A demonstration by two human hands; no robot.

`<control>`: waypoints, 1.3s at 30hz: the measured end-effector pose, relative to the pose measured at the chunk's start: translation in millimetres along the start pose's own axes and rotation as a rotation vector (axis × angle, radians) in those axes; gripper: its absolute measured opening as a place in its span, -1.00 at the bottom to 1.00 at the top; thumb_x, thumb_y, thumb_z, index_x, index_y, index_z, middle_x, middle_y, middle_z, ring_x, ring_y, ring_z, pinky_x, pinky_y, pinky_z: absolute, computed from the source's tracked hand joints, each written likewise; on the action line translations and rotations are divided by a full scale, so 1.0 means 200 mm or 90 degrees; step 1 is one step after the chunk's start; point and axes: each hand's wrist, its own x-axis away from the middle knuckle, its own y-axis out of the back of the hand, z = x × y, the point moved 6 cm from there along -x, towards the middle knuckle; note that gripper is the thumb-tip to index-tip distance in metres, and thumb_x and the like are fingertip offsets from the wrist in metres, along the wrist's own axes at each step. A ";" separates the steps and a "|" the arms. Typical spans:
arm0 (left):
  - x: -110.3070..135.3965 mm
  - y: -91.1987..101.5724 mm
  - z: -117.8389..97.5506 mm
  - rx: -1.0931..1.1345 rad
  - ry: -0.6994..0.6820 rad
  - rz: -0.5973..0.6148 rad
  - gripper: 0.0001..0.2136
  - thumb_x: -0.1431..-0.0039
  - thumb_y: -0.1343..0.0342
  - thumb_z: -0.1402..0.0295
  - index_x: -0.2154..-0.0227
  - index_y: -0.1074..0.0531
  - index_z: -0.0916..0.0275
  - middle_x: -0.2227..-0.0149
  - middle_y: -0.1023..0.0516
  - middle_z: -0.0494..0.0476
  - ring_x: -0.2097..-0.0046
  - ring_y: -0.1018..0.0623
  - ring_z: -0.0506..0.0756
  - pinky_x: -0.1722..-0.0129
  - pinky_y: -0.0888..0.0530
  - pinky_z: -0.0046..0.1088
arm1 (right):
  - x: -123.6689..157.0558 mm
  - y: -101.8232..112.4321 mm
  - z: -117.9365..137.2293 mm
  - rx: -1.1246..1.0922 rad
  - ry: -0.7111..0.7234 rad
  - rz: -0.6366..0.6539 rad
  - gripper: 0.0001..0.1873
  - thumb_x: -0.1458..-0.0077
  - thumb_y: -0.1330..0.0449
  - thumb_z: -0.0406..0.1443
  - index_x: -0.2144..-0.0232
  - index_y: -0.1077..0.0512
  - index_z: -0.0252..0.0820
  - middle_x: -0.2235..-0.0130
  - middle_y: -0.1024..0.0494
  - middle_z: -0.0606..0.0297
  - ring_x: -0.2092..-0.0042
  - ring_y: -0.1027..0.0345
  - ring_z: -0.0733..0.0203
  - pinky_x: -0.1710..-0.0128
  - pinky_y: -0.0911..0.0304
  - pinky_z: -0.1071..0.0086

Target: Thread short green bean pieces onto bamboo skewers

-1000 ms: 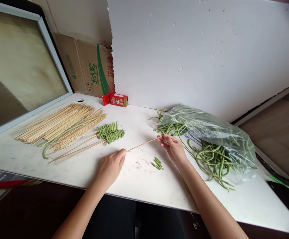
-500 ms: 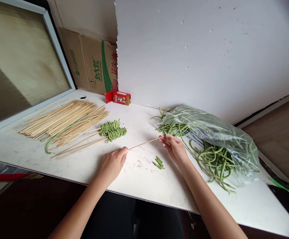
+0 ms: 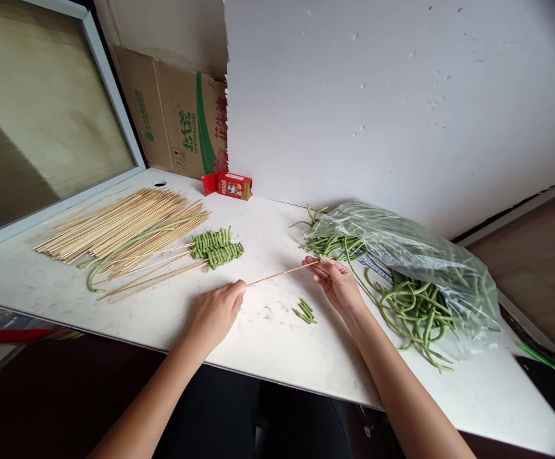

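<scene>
Only the view has shifted slightly. The left hand (image 3: 217, 313) clamps a stick (image 3: 280, 274) over the tabletop (image 3: 268, 347); the right hand (image 3: 339, 287) pinches its tip, apparently with a bean piece (image 3: 320, 256). Overpushing could split the piece.

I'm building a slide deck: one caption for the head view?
A skewer runs from left hand to right hand above a table, with cut beans lying nearby.

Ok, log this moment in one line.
left hand: holds wooden skewer | right hand: at skewer's other end | cut bean pieces: on tabletop, near right hand | bean-loaded skewers: beside skewer pile
</scene>
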 end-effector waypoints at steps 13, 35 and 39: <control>0.00 0.01 0.00 0.023 -0.003 0.008 -0.80 -0.54 0.14 0.35 0.18 -0.37 0.10 0.28 -0.64 -0.02 0.28 -0.60 0.10 0.37 -0.13 -0.34 | 0.01 0.00 0.00 0.002 0.002 0.022 -0.65 0.00 -0.57 -0.01 0.29 -0.73 -0.11 0.06 -0.78 0.10 -0.01 -0.69 -0.01 0.32 -0.57 0.43; 0.00 0.02 -0.01 0.025 0.005 0.019 -0.80 -0.54 0.13 0.34 0.18 -0.39 0.10 0.27 -0.66 0.00 0.27 -0.61 0.11 0.36 -0.16 -0.35 | 0.01 -0.01 0.00 0.031 -0.006 0.023 -0.69 -0.03 -0.54 -0.04 0.29 -0.71 -0.11 0.06 -0.78 0.09 0.00 -0.68 0.00 0.29 -0.54 0.40; 0.01 0.01 0.00 0.039 -0.003 0.007 -0.78 -0.56 0.17 0.32 0.16 -0.38 0.09 0.25 -0.68 0.01 0.27 -0.63 0.10 0.36 -0.18 -0.37 | 0.01 -0.03 0.03 0.028 -0.004 0.004 -0.70 -0.09 -0.46 -0.04 0.26 -0.69 -0.10 0.06 -0.76 0.12 0.02 -0.64 0.01 0.27 -0.52 0.34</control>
